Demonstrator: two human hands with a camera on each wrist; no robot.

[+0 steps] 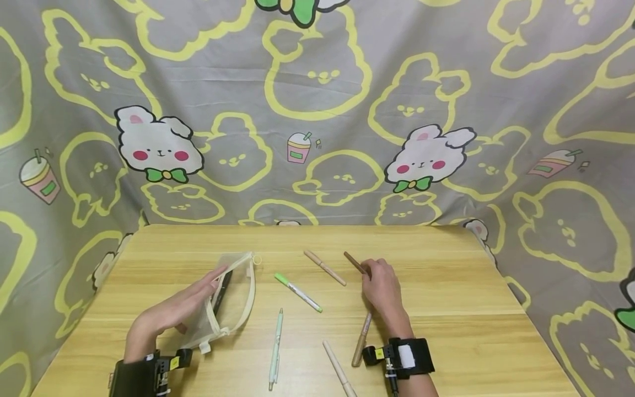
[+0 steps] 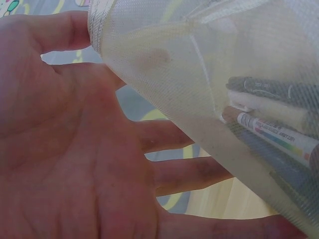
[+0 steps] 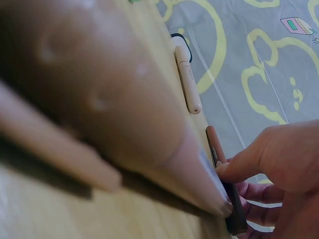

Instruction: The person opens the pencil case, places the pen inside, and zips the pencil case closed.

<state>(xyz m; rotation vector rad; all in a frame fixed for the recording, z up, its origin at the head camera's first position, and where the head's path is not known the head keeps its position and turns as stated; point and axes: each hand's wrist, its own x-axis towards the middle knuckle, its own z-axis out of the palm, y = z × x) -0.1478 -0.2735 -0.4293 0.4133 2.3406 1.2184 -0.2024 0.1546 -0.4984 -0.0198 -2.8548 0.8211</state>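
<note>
Small Curtained Nook

I stand by a closed-in place: grey cloth (image 1: 342, 132) with cartoon rabbits (image 1: 161, 146) hangs at ten, twelve and two o'clock, around a wood-grain table (image 1: 446, 309). Home or studio, I cannot tell.

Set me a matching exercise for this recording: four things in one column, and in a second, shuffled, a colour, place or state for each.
Things
1. mesh pouch
2. dark brown marker
3. green-capped marker
4. slim pen with a clip

Colours, places, states
A. pinched in the right grip
B. pale mint green
C. touched by the left grip, with markers inside
D. white barrel

Pairs: 1-C, 2-A, 3-D, 4-B
</note>
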